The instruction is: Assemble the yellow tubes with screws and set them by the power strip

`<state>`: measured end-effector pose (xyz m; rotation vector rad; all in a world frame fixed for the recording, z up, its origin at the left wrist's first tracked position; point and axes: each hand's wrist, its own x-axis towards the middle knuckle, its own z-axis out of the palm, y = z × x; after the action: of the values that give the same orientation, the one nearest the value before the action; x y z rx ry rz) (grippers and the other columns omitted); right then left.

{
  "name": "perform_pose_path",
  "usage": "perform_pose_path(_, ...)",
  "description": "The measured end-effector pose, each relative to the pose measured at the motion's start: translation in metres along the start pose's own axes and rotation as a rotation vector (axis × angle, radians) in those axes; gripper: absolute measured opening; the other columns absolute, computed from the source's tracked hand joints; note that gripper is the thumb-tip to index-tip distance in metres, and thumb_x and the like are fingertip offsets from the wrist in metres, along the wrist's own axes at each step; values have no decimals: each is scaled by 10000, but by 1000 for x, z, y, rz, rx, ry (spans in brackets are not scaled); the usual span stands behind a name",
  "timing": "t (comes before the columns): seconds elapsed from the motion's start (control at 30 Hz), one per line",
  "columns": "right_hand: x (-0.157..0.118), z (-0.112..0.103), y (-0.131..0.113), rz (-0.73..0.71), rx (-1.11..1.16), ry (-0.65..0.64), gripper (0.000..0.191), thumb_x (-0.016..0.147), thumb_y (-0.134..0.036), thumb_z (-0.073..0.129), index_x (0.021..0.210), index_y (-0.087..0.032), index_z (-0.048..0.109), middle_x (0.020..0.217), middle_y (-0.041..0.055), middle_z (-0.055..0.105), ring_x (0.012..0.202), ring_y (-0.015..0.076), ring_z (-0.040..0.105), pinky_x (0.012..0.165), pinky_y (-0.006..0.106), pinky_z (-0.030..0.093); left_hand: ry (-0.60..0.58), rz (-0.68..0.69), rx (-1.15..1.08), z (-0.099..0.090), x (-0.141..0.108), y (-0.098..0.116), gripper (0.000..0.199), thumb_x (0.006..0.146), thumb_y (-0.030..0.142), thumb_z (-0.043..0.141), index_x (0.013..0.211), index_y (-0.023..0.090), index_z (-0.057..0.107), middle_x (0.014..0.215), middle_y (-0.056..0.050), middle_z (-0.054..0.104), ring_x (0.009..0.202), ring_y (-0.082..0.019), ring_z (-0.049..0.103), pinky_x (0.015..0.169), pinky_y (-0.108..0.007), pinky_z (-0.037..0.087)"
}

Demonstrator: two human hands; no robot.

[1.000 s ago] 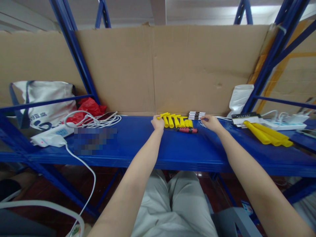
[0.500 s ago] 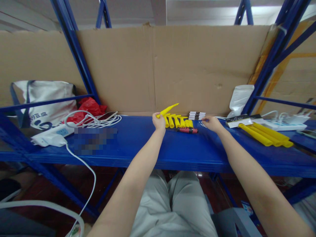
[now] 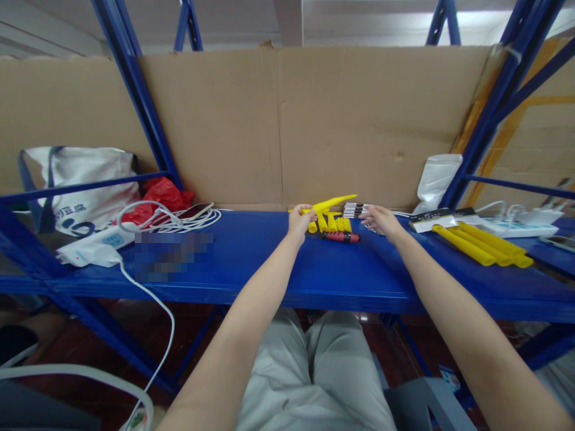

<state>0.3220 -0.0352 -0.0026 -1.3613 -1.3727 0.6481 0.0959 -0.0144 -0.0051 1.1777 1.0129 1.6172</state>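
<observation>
My left hand is closed round a long yellow tapered plastic piece, whose pointed end slants up to the right above the shelf. Several short yellow tube-like pieces stand in a row just right of that hand, with smaller yellow pieces at the row's end. A dark red and black cylinder lies in front of them. My right hand hovers by a stack of small white and black pieces, fingers drawn together; what they hold is too small to make out. Small silvery bits lie beneath it.
Long yellow tubes and a white and black package lie on the blue shelf at right. Power strips and coiled white cable are at left, near a cloth bag. A cardboard panel stands behind.
My left hand has moved slightly right, carrying the yellow tapered piece, whose tip now reaches farther right. My right hand has lifted off the silvery bits and shifted a little left.
</observation>
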Motion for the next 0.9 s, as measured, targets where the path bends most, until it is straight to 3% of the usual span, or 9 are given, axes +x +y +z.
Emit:
perform_pose_path(0.13, -1, -2, -6, 41, 307, -24, 279, 908, -422, 358, 918, -186, 506, 833, 84, 671, 638, 149, 643, 539, 254, 502, -244, 3, 11, 6, -11, 3, 160, 697, 56, 650, 731, 163, 537, 698, 36, 570, 520, -41, 560, 632, -214, 517)
perform_pose_path(0.27, -2, -5, -9, 72, 417, 44, 73, 827, -234, 497, 863, -171, 507, 748, 47, 638, 559, 133, 620, 515, 247, 503, -375, 122, 133, 6, -16, 0, 166, 690, 87, 668, 736, 161, 527, 761, 21, 580, 574, -52, 570, 659, -238, 514)
perform_pose_path(0.37, -5, -2, -11, 118, 420, 101, 82, 794, -103, 487, 834, -174, 477, 733, 27, 634, 506, 96, 599, 499, 208, 488, -407, 307, 370, 6, -22, -2, 207, 664, 84, 678, 799, 171, 547, 841, -1, 595, 736, -108, 601, 776, -299, 497)
perform_pose_path(0.43, -6, 1, -11, 127, 367, 100, 97, 799, -86, 476, 813, -180, 455, 737, 25, 640, 486, 82, 591, 481, 188, 473, -440, 432, 582, 7, -29, -2, 268, 644, 126, 710, 863, 188, 568, 880, -17, 608, 869, -164, 600, 850, -333, 466)
perform_pose_path(0.5, -5, 4, -8, 109, 296, 78, 83, 809, -119, 490, 816, -186, 443, 748, 27, 650, 473, 79, 585, 463, 180, 459, -513, 475, 760, 8, -36, 0, 319, 662, 184, 711, 951, 212, 579, 910, -30, 622, 900, -205, 602, 840, -346, 462)
perform_pose_path(0.67, -2, 16, -1, -44, 43, 16, 55, 816, -220, 521, 848, -175, 518, 764, 29, 668, 531, 98, 599, 475, 184, 446, -489, 461, 962, 9, -46, 6, 285, 726, 239, 670, 1002, 230, 600, 953, -57, 651, 978, -265, 603, 872, -364, 438)
perform_pose_path(0.8, -5, 29, -2, -277, -161, -140, 235, 853, -331, 468, 793, -167, 625, 762, 34, 682, 734, 165, 630, 669, 270, 511, -395, 472, 981, 7, -42, 5, 219, 750, 196, 634, 966, 223, 610, 995, -70, 657, 1024, -274, 589, 928, -389, 410)
perform_pose_path(0.9, -10, 36, -5, -370, -222, -258, 303, 873, -355, 436, 825, -176, 676, 830, 32, 700, 846, 192, 634, 810, 327, 501, -357, 461, 1040, 6, -39, 3, 192, 760, 178, 613, 950, 203, 612, 1001, -93, 658, 1022, -288, 586, 924, -403, 415)
